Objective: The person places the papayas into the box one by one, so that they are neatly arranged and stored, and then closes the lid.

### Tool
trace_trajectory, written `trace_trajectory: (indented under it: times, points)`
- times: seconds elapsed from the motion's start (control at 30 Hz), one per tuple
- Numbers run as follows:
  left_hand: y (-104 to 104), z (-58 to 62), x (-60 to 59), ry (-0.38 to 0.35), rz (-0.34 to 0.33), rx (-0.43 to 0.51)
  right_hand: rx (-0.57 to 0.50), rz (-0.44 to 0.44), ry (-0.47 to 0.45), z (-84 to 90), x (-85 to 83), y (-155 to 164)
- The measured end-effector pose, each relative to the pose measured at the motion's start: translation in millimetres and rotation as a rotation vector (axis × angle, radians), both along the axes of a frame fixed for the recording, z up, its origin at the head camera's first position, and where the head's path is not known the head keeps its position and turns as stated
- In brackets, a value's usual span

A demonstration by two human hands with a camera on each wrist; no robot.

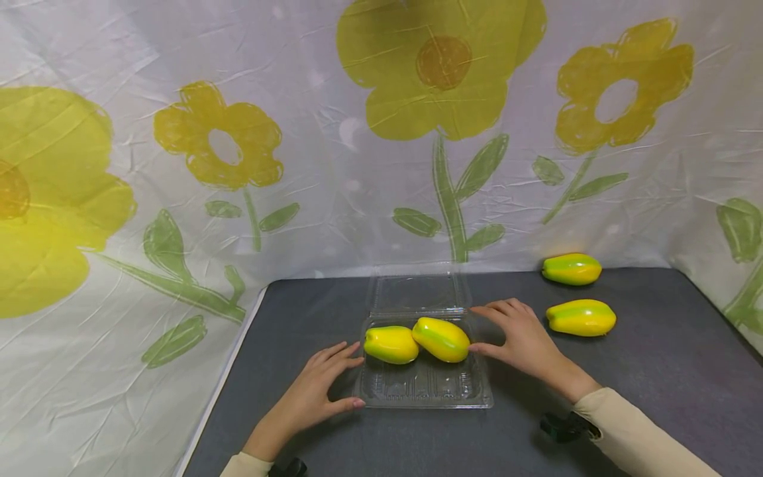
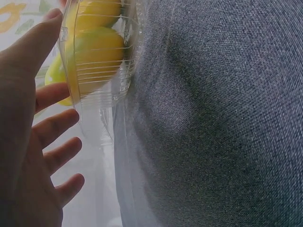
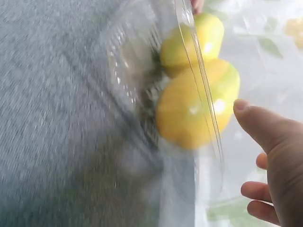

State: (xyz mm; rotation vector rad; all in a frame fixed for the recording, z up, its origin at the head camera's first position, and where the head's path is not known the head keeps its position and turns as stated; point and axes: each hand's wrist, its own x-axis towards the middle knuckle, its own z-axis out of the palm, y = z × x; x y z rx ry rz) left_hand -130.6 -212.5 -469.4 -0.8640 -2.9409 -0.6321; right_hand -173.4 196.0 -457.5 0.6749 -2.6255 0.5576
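A clear plastic clamshell box (image 1: 424,397) stands on the dark table, its lid (image 1: 417,291) folded back behind it. Two yellow-green papayas (image 1: 391,345) lie side by side in its rear half; the right one (image 1: 441,340) is tilted. At the box's left side is my left hand (image 1: 318,384), fingers spread, thumb by the front left corner and fingertips close to the rim. My right hand (image 1: 521,338) reaches in from the right with thumb and fingers apart. Its thumb tip (image 3: 241,105) is right by the right papaya's end in the right wrist view. Neither hand grips anything.
Two more papayas lie at the right, one near the back edge (image 1: 572,269) and one in front of it (image 1: 581,318). A white cloth with printed yellow flowers (image 1: 334,185) hangs behind the table (image 1: 596,377). Dark wrist devices (image 1: 563,427) sit at both cuffs.
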Motion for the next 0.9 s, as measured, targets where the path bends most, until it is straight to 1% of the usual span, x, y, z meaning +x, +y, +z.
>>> trace_trajectory:
  times: [0.33, 0.5, 0.8, 0.9]
  points:
    - [0, 0.1, 0.3, 0.001, 0.004, -0.006, -0.012, -0.074, 0.020, -0.6, 3.6, 43]
    - [0, 0.0, 0.4, 0.005, -0.003, -0.004, 0.003, -0.107, 0.031, 1.6, 7.7, 65]
    - [0, 1.1, 0.4, 0.015, -0.007, -0.008, 0.020, -0.163, 0.042, 4.9, 9.3, 116]
    - [0, 1.7, 0.5, 0.008, -0.009, -0.002, 0.016, -0.181, 0.027, 5.0, 9.0, 132]
